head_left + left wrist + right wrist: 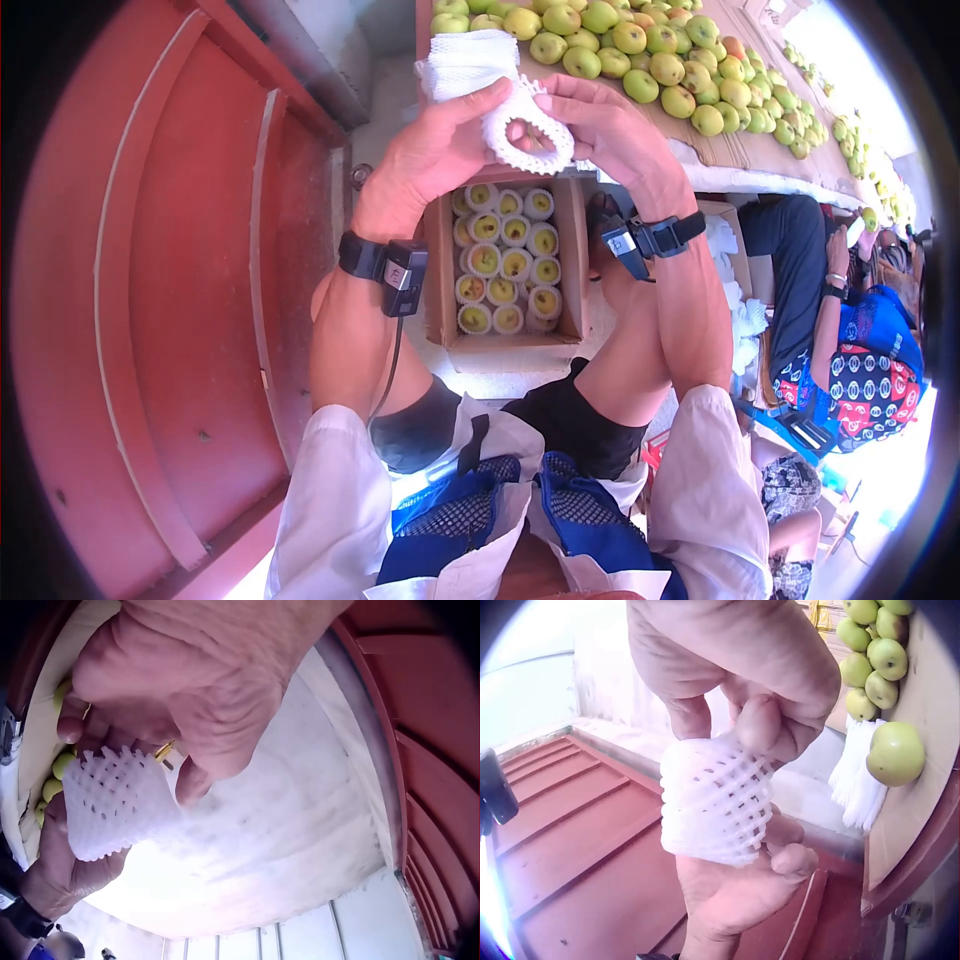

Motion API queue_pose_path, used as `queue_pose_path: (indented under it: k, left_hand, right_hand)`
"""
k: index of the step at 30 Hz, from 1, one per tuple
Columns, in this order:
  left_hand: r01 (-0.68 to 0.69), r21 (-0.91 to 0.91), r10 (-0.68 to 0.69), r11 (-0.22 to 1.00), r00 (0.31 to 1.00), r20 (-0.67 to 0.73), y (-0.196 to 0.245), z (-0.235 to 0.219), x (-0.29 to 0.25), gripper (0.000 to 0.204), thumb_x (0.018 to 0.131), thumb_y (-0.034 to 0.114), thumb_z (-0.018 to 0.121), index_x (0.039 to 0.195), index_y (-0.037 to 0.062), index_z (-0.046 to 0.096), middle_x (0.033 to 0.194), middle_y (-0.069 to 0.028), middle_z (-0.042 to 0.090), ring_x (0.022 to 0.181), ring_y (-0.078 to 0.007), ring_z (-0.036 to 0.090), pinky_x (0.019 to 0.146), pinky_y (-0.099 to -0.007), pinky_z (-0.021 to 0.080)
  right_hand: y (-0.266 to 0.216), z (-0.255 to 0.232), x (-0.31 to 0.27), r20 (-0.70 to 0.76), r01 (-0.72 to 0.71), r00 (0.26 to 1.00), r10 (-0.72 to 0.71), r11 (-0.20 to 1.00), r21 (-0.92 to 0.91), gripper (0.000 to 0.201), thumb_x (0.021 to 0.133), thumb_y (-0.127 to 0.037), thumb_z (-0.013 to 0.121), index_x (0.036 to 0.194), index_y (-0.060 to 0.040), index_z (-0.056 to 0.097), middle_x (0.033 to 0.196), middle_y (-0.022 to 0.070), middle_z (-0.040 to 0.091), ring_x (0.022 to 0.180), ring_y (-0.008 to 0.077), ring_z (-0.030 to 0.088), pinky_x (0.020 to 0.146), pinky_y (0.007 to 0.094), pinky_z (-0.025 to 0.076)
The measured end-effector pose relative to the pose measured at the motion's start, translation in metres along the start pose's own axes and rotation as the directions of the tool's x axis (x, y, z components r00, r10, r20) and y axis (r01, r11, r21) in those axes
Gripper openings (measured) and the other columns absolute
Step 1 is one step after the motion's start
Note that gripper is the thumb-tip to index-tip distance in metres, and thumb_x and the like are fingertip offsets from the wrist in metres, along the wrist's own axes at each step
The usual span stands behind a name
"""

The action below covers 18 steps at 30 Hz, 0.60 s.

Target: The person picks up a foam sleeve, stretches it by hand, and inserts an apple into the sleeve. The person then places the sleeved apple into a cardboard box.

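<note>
A white foam net sleeve (pixel 556 151) is held between both hands above the box, its round end gaping towards the head camera. My left hand (pixel 436 147) has its thumb and fingers around the left side of the sleeve. On the right, my right hand (pixel 617 128) pinches its upper edge. The left wrist view shows the mesh (pixel 120 802) between my left hand (pixel 210 682) and right hand (pixel 60 862). In the right wrist view, the sleeve (pixel 712 802) spans from my right hand (pixel 742 660) down to my left hand (pixel 731 892). No fruit is visible inside it.
Below the hands stands a cardboard box (pixel 436 290) of fruit in foam nets (pixel 515 264). Many green apples (pixel 640 85) lie on the cardboard-covered table beside stacked nets (pixel 472 58). A red panel (pixel 190 250) stands left; another person (pixel 800 260) is at right.
</note>
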<state>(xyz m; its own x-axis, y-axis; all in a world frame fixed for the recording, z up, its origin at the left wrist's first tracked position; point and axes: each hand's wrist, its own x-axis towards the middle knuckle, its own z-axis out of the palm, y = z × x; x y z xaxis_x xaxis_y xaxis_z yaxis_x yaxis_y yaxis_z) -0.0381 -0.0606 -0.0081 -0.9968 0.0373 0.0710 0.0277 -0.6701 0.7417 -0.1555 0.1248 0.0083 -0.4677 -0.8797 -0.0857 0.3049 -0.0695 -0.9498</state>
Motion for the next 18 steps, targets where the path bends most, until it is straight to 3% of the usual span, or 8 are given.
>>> queue_pose_path:
  k: [2, 3, 6, 7, 10, 13, 16, 18]
  left_hand:
    - [-0.025, -0.038, 0.023, 0.999, 0.998, -0.056, 0.0, 0.003, 0.001, 0.046, 0.101, 0.024, 0.064, 0.136, -0.002, 0.048, 0.108, -0.0079, 0.059, 0.095, -0.0187, 0.056, 0.095, -0.0394, 0.049]
    - [-0.04, -0.056, 0.035, 0.998, 0.996, -0.085, 0.0, 0.005, 0.002, 0.046, 0.101, 0.023, 0.063, 0.136, -0.0024, 0.048, 0.105, -0.0079, 0.059, 0.092, -0.0184, 0.055, 0.095, -0.0391, 0.049]
    - [-0.022, -0.221, 0.021, 0.975, 1.0, -0.008, 0.001, -0.009, 0.009, 0.041, 0.096, 0.01, 0.069, 0.133, 0.0025, 0.053, 0.12, -0.0091, 0.059, 0.1, -0.0208, 0.059, 0.091, -0.0399, 0.052]
    - [-0.051, -0.225, 0.043, 0.973, 0.998, -0.04, 0.0, -0.009, 0.011, 0.041, 0.096, 0.01, 0.069, 0.133, 0.003, 0.054, 0.117, -0.007, 0.059, 0.095, -0.0189, 0.057, 0.088, -0.0406, 0.052]
    - [-0.038, -0.229, 0.029, 0.973, 0.999, -0.043, -0.002, -0.015, 0.011, 0.042, 0.096, 0.01, 0.07, 0.134, 0.0033, 0.054, 0.119, -0.007, 0.061, 0.102, -0.02, 0.058, 0.091, -0.0413, 0.052]
    - [-0.049, -0.214, 0.038, 0.976, 0.998, -0.057, -0.004, -0.006, 0.009, 0.042, 0.095, 0.011, 0.072, 0.133, 0.0039, 0.055, 0.123, -0.0081, 0.063, 0.107, -0.0219, 0.06, 0.094, -0.0419, 0.052]
    - [-0.044, -0.179, 0.041, 0.983, 0.999, -0.024, -0.005, -0.008, 0.012, 0.042, 0.094, 0.011, 0.072, 0.132, 0.0032, 0.056, 0.127, -0.0095, 0.062, 0.114, -0.0234, 0.061, 0.1, -0.0442, 0.051]
    - [-0.059, -0.046, 0.059, 0.997, 0.998, 0.013, -0.006, -0.002, 0.01, 0.039, 0.097, 0.017, 0.069, 0.13, 0.0009, 0.055, 0.109, -0.0075, 0.062, 0.099, -0.0196, 0.058, 0.096, -0.0391, 0.049]
  right_hand:
    - [0.004, -0.009, 0.008, 0.045, 0.044, 0.998, -0.045, 0.999, 0.021, 0.033, 0.103, -0.024, 0.061, 0.13, -0.0041, 0.06, 0.113, 0.0023, 0.067, 0.097, 0.0112, 0.068, 0.086, 0.0278, 0.057]
    - [0.003, -0.007, 0.009, 0.022, 0.078, 0.997, -0.08, 0.992, 0.096, 0.039, 0.104, -0.031, 0.06, 0.132, -0.0042, 0.059, 0.111, 0.0003, 0.066, 0.098, 0.0088, 0.064, 0.08, 0.0266, 0.054]
    - [0.007, -0.017, 0.016, 0.14, 0.052, 0.987, -0.076, 0.985, 0.167, 0.044, 0.103, -0.037, 0.061, 0.132, -0.0049, 0.058, 0.114, -0.0013, 0.064, 0.097, 0.0067, 0.058, 0.071, 0.0252, 0.049]
    - [0.007, -0.019, 0.016, 0.151, 0.044, 0.986, -0.071, 0.983, 0.176, 0.044, 0.103, -0.037, 0.061, 0.132, -0.005, 0.057, 0.116, -0.0007, 0.063, 0.099, 0.0072, 0.058, 0.072, 0.0256, 0.049]
    - [0.004, -0.021, 0.012, 0.188, 0.011, 0.981, -0.05, 0.979, 0.202, 0.045, 0.102, -0.038, 0.062, 0.132, -0.0052, 0.056, 0.122, 0.0011, 0.061, 0.103, 0.0087, 0.057, 0.077, 0.0268, 0.048]
    - [0.006, -0.018, 0.012, 0.131, -0.001, 0.991, -0.025, 0.98, 0.197, 0.045, 0.101, -0.034, 0.065, 0.132, -0.0038, 0.055, 0.127, 0.0049, 0.062, 0.111, 0.0135, 0.059, 0.088, 0.0322, 0.052]
    - [-0.002, -0.013, 0.006, 0.162, 0.055, 0.983, -0.089, 0.977, 0.204, 0.044, 0.1, -0.03, 0.066, 0.133, -0.0021, 0.055, 0.131, 0.0081, 0.061, 0.116, 0.0182, 0.061, 0.094, 0.0373, 0.053]
    - [-0.004, -0.017, 0.005, 0.205, 0.058, 0.973, -0.106, 0.972, 0.227, 0.044, 0.1, -0.03, 0.066, 0.132, -0.0011, 0.055, 0.13, 0.0085, 0.062, 0.114, 0.0185, 0.062, 0.095, 0.0366, 0.053]
